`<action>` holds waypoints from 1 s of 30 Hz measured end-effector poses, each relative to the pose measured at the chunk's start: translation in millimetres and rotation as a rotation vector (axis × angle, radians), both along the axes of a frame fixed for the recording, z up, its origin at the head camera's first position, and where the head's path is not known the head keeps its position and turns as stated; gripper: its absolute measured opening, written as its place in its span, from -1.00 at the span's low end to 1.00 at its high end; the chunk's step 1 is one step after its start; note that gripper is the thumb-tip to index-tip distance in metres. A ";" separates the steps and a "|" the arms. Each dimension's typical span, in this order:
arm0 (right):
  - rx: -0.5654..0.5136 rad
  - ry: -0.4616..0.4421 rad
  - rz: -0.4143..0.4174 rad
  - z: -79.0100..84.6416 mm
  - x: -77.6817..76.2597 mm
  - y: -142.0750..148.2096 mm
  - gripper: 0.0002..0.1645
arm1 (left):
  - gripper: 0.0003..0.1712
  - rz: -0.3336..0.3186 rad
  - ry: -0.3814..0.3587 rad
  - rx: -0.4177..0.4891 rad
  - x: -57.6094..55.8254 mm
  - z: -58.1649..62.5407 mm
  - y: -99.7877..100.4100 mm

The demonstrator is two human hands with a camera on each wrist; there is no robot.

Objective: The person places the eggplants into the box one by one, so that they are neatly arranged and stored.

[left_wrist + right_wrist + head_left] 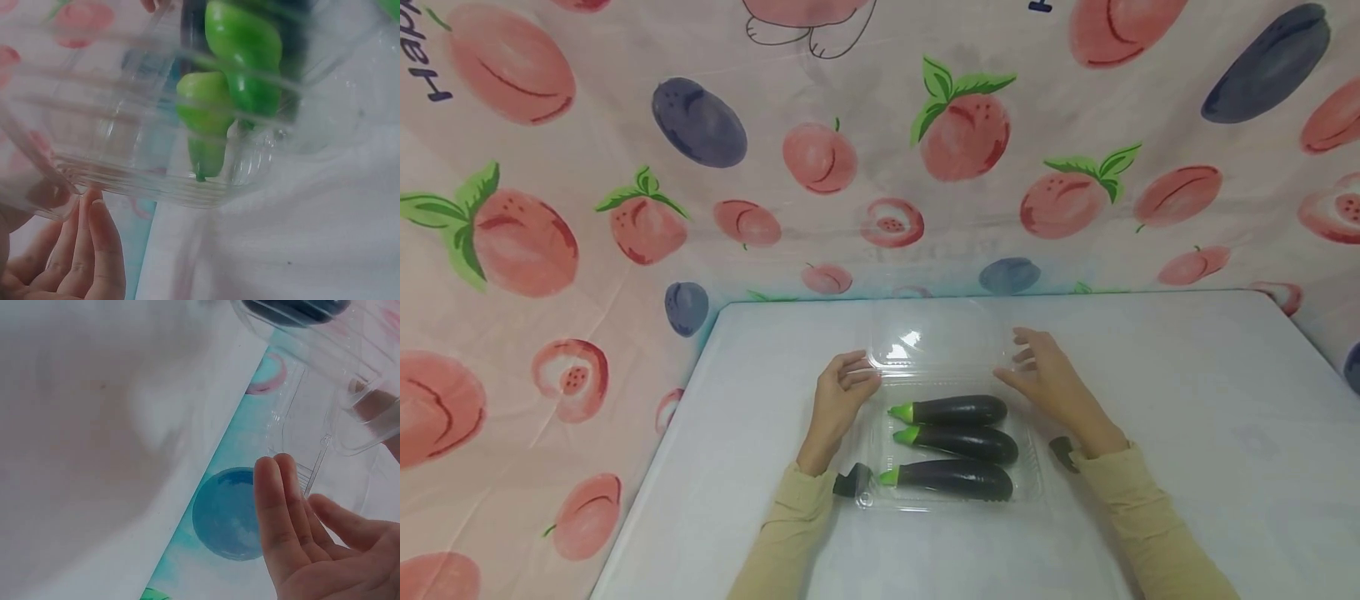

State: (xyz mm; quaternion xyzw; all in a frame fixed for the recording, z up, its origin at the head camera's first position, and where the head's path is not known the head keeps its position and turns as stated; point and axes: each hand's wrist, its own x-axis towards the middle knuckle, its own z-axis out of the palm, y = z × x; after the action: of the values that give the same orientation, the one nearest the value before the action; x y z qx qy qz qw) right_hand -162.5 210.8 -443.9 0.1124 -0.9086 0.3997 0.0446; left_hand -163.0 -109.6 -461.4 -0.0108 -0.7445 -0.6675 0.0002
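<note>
A clear plastic clamshell box (1037,475) lies on the table with its transparent lid (955,333) folded back toward the wall. Three dark eggplants (958,439) with green stem ends lie side by side in the base. At the box's back left corner is my left hand (838,400), its fairly straight fingertips right at the plastic edge in the left wrist view. My right hand (1048,383) is beside the lid's right edge, fingers extended and thumb apart from them. Green stem ends (206,106) show through the box wall in the left wrist view.
The white table (1210,500) ends at a back wall hung with a fruit-printed cloth (850,92). A dark wrist mount (850,482) on the left sleeve overlaps the box's front left corner. Another dark mount (1063,454) sits by the right cuff.
</note>
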 end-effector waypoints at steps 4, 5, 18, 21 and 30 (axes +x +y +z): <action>-0.032 -0.019 -0.002 1.2 -0.1 -0.2 -0.05 | -0.39 -0.005 0.002 0.007 -0.4 0.5 0.6; -0.039 -0.030 -0.005 1.5 -0.1 -0.2 -0.03 | -0.38 -0.005 0.002 0.010 -0.4 0.7 0.7; -0.076 -0.053 -0.030 7.2 0.1 0.4 0.01 | -0.40 -0.007 0.021 0.003 1.4 6.1 1.1; -0.074 -0.052 -0.025 9.6 1.5 -0.1 0.00 | -0.42 -0.015 0.016 0.033 7.0 18.8 2.5; -0.089 -0.046 -0.018 10.6 3.5 1.1 0.00 | -0.39 -0.041 0.016 0.058 10.9 26.0 2.5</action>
State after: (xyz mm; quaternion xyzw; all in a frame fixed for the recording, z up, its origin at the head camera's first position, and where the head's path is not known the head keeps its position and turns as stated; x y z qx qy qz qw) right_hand -159.0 211.9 -433.3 0.0930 -0.8918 0.4416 0.0324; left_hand -152.1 -107.1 -435.4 -0.0313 -0.7246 -0.6884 -0.0074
